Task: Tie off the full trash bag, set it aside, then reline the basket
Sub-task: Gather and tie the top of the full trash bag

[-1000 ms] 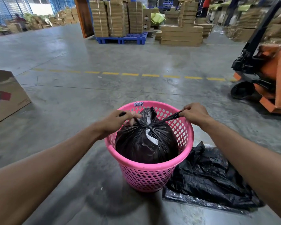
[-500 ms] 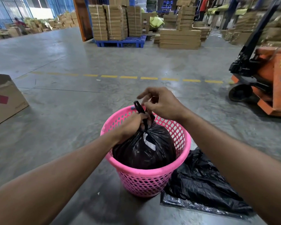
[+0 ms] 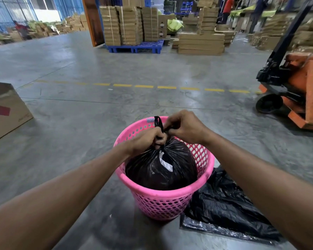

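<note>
Both hands are now working together at the bag neck instead of pulling the tails apart: left hand (image 3: 145,139) and right hand (image 3: 185,128) are pinching the tails closed, starting a second knot. Full trash bag (image 3: 161,170) is still sitting inside the pink basket (image 3: 163,199); spare liner (image 3: 226,210) is lying on the floor against its right side.

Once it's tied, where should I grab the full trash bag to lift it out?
Grip the full trash bag by its gathered neck, coming straight from above. The bulging body fills the pink basket, leaving little room at the sides.
</note>
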A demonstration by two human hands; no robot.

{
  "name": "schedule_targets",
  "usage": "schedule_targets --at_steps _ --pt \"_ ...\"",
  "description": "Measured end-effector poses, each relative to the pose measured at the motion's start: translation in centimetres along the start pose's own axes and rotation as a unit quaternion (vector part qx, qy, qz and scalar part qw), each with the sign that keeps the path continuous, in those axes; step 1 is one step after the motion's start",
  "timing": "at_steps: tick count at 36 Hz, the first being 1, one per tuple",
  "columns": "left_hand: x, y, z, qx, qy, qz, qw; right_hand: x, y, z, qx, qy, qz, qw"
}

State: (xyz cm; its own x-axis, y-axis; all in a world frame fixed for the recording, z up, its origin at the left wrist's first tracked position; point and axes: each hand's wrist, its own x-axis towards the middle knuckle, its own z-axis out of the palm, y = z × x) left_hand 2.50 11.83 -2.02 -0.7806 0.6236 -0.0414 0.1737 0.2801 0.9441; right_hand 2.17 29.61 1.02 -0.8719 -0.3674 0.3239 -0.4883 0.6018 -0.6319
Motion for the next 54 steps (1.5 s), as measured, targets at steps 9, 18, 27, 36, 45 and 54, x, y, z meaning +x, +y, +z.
schedule_targets --at_steps 9,18,27,36,45,54 --pt "-1.3 -1.2 -2.5 -0.226 0.005 -0.119 0.967 -0.9 2.0 -1.7 0.073 -0.011 0.103 0.992" --pt "-1.1 -0.2 -2.0 -0.359 0.106 -0.212 0.903 -3.1 1.7 1.4 0.001 -0.098 0.097 0.990" --pt "-0.7 0.8 -1.7 -0.193 0.134 -0.185 0.954 -3.9 0.9 4.4 -0.217 -0.040 -0.032 0.975" --pt "-2.2 3.9 -2.4 0.280 0.015 -0.081 0.956 -4.0 1.6 4.0 -0.043 -0.041 0.069 0.996" --pt "-1.6 4.7 -2.2 0.534 0.015 -0.028 0.845 -3.2 0.9 4.1 0.008 -0.026 0.103 0.994" --pt "-1.3 2.9 -1.2 0.613 0.150 0.050 0.774 -3.9 -0.7 5.6 -0.102 0.107 0.000 0.989"
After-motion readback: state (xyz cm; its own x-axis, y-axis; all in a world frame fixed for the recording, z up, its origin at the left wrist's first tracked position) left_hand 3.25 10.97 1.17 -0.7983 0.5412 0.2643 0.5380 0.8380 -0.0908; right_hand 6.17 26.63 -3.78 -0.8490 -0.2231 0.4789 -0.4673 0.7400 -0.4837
